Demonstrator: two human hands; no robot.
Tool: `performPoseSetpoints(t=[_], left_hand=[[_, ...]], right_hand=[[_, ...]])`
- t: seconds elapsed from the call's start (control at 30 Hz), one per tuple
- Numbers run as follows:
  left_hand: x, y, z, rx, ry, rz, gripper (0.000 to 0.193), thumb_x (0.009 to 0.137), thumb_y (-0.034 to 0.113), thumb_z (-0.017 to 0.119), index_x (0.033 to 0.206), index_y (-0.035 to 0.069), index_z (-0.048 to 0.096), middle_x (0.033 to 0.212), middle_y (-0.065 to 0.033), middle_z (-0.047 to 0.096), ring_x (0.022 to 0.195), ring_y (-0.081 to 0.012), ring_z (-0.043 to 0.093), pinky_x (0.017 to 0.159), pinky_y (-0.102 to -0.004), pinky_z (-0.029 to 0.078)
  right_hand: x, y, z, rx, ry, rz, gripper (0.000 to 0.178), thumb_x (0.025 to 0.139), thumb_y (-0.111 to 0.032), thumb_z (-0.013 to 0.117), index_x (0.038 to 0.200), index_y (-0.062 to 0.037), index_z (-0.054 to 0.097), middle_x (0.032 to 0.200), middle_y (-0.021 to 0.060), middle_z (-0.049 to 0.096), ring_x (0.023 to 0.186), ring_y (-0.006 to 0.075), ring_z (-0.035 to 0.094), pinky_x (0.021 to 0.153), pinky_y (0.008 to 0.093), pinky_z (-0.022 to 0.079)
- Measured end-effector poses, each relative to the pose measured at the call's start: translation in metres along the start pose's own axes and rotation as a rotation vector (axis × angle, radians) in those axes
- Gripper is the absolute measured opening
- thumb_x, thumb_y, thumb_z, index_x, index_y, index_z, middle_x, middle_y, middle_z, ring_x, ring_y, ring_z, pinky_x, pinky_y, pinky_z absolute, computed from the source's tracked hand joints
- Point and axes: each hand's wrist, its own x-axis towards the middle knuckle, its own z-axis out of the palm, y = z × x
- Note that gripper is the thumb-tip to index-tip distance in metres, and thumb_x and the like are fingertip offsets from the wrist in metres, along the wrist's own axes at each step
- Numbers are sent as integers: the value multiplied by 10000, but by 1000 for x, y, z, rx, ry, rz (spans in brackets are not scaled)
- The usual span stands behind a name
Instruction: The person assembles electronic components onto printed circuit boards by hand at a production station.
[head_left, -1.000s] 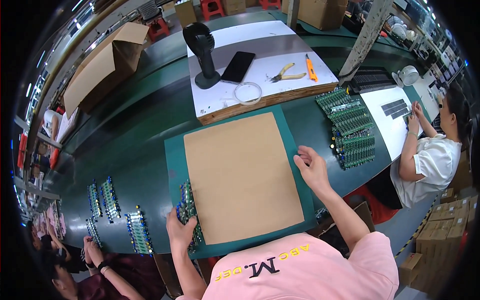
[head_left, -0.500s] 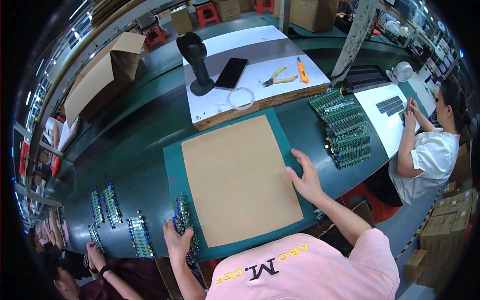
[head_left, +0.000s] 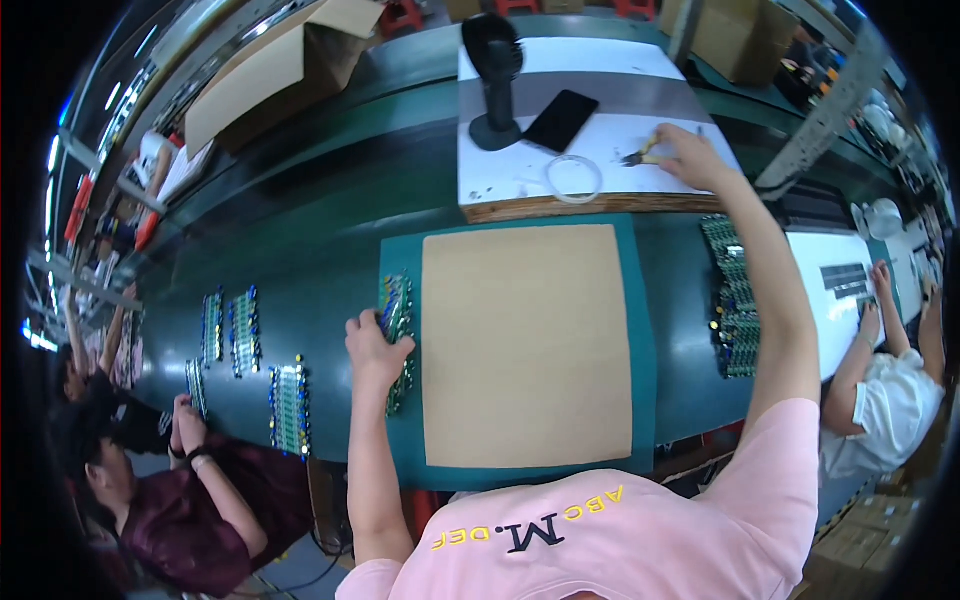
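On the bench's left-middle, my left hand point(head_left: 378, 350) grips a row of green circuit boards point(head_left: 398, 310), thumb across them and fingers at their left side. My right hand point(head_left: 692, 158) reaches over the white-topped board point(head_left: 610, 185) at the back, its fingers closed on the handles of the pliers point(head_left: 648, 152). Between my arms lies a flat brown cardboard sheet point(head_left: 525, 345) on a green mat point(head_left: 640, 400). The orange cutter seen earlier is hidden by my right hand.
A black handheld fan point(head_left: 494, 90), a phone point(head_left: 562, 121) and a clear ring point(head_left: 574, 180) sit on the raised board. More circuit boards stand at the left point(head_left: 290, 405) and right point(head_left: 735, 300). Co-workers sit at both sides. An open carton point(head_left: 280, 80) stands back left.
My right hand has left the cardboard's right edge and gone up to the pliers. My left hand and its circuit boards sit farther up along the mat. The view has swung.
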Motion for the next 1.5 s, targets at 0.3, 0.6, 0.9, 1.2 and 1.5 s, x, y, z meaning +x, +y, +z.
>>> performPoseSetpoints(t=[0.3,0.6,0.9,1.2,1.5], left_hand=[[-10,-14,-23,-264,-33,-57,633,758,188,824,1279,-74,578,1134,-234,598,990,-337,621,880,-404,528],[-19,-33,-18,-394,96,-98,532,774,166,827,1176,-109,615,972,-178,673,829,-247,657,768,-336,548],[-24,-45,-19,-457,195,-151,418,807,126,804,1117,-94,631,897,-131,696,754,-179,635,701,-276,527],[-47,-79,-51,-1146,174,-189,272,876,32,731,1116,-61,643,922,-95,704,779,-109,628,713,-216,502],[-105,71,-23,-1308,-97,227,268,961,95,676,1200,-3,606,1024,-77,691,853,-109,631,761,-210,494]], right_hand=[[20,9,-13,-124,-95,-332,169,970,-241,623,961,-84,563,1311,105,578,1144,310,588,1044,526,402],[-6,-26,-39,38,39,20,315,1028,-314,552,951,-12,603,1184,166,609,1002,304,615,906,440,515],[-147,-145,-47,2351,28,26,239,973,-136,528,1145,29,550,1257,268,551,1053,328,623,877,484,558],[-236,-253,5,2265,-206,411,166,950,-89,627,1087,4,612,1113,167,635,836,175,575,720,309,499],[-246,-346,-8,1903,-322,288,239,900,-127,744,1095,-9,671,902,11,638,806,91,563,756,243,484]])
